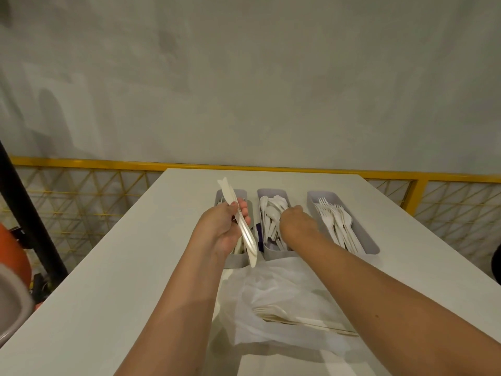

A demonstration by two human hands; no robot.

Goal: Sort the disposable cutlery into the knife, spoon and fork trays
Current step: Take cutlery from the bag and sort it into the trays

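The left hand (222, 229) grips a bundle of knives (242, 226) over the left tray (238, 260); the right hand (296, 225) dips into the spoon tray (273, 253), its grasp apparently hidden.

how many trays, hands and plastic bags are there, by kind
trays: 3 (left tray, middle tray, right tray)
hands: 2 (left hand holding knives, right hand over the middle tray)
plastic bags: 1 (plastic bag)
total: 6
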